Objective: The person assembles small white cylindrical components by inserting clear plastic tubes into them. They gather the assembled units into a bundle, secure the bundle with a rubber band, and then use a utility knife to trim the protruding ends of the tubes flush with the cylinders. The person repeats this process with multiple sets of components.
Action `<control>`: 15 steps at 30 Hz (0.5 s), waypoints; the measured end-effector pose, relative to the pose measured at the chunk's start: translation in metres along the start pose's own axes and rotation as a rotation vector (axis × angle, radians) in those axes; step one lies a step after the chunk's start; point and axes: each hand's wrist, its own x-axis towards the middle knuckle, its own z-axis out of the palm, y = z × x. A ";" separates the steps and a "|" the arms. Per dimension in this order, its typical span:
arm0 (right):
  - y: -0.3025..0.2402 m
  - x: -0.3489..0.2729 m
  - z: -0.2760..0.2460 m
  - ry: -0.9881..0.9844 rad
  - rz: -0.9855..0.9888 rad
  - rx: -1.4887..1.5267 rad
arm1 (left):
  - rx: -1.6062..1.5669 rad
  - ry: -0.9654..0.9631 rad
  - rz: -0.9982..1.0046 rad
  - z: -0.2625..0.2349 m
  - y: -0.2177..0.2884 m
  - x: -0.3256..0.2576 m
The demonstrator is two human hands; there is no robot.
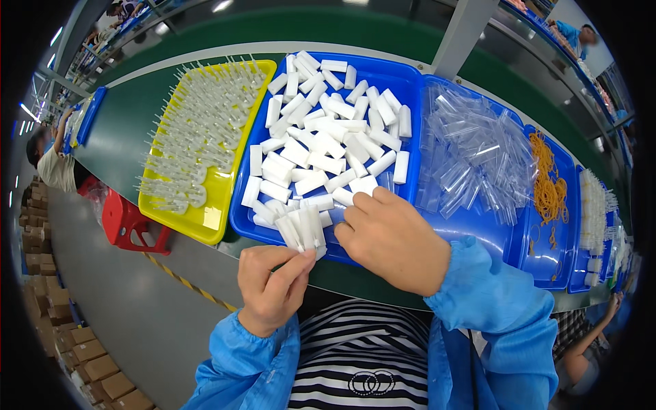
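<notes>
My left hand (273, 283) pinches the base of a white piece whose prongs carry several white foam-like cylinders (301, 227), standing in a small cluster over the tray's near edge. Over the near right part of the blue tray (239, 212), my right hand (396, 242) is closed with its fingers curled. Its fingertips are against the pile, right beside a loose white cylinder (363, 184); what they grip, if anything, is hidden. Many more white cylinders (324, 162) lie heaped in this tray.
On the left a yellow tray (215, 232) holds white pronged pieces (205, 123). To the right lie clear plastic sleeves (475, 150) in a blue tray, then orange rubber bands (549, 179). A red stool (130, 222) stands left, near stacked cardboard boxes (102, 367). Other people work at nearby tables.
</notes>
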 end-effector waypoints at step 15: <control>0.001 -0.002 -0.021 0.642 0.643 1.168 | -0.049 -0.261 0.221 -0.011 0.014 0.014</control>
